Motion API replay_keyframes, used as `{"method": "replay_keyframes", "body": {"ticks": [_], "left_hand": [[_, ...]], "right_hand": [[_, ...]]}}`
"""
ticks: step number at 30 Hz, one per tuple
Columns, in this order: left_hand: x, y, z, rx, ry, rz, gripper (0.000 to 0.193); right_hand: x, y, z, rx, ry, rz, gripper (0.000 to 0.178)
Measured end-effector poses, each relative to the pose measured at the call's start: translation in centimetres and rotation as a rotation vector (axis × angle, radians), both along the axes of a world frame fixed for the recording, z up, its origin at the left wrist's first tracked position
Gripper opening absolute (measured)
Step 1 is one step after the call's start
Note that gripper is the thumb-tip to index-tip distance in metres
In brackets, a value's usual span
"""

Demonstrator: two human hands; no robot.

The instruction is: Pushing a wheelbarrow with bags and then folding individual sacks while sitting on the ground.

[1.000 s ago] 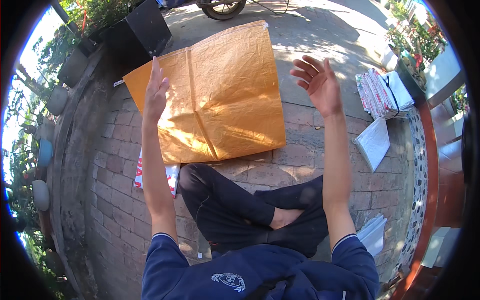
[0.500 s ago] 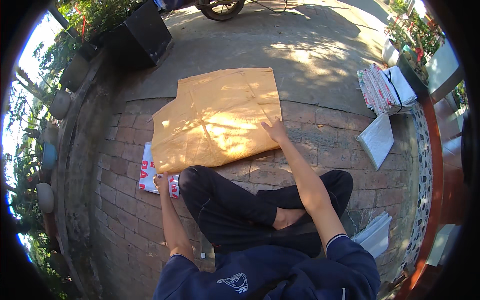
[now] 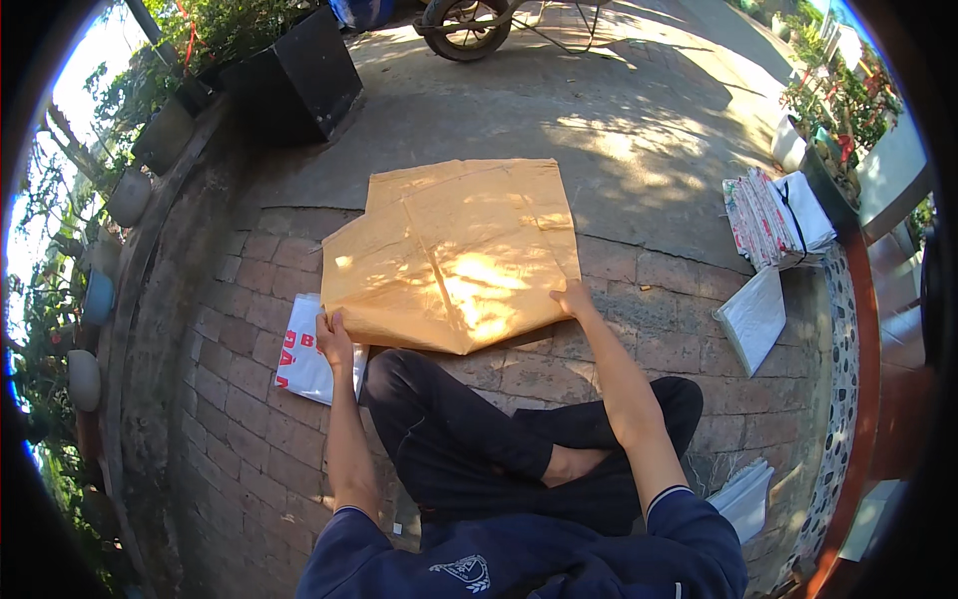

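Observation:
A large, creased yellow-tan sack (image 3: 439,240), dappled with sunlight, is spread in front of my crossed legs. Its far left side is stepped inward, and a fold line runs down its middle. My left hand (image 3: 334,339) grips the near left corner, thumb up. At the near right edge, my right hand (image 3: 572,299) is closed on the sack. The near edge sags between the hands and looks slightly raised. Partly covered by it on the left is a folded white sack (image 3: 309,374) with red print, below my left hand.
To the right sits a tied stack of folded sacks (image 3: 763,215), with a white folded sheet (image 3: 750,317) nearer me. Another white bundle (image 3: 740,504) lies beside my right knee. A black planter (image 3: 294,80) and a wheelbarrow wheel (image 3: 464,30) are at the back. A low kerb (image 3: 150,399) runs along the left.
My left hand has moved up slightly and right along the sack's corner. My right hand has slid nearer me and now grips the edge. The near edge has lifted and folded to a point.

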State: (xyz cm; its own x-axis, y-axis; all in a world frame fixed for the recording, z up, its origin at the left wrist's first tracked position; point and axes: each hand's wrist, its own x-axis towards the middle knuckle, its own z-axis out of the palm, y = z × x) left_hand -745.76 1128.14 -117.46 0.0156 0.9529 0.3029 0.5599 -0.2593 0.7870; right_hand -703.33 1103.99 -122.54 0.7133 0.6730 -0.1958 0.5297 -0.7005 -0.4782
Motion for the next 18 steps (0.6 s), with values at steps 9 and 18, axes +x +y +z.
{"method": "replay_keyframes", "body": {"ticks": [9,18], "left_hand": [[3.0,0.6,1.3,-0.005,-0.033,0.127,0.027],[-8.3,0.8,-7.7,-0.410,-0.169,-0.202,0.037]], "right_hand": [[-1.8,-4.7,0.4,0.260,-0.054,-0.491,0.028],[-2.1,-3.8,0.9,0.219,0.144,-0.633,0.031]]}}
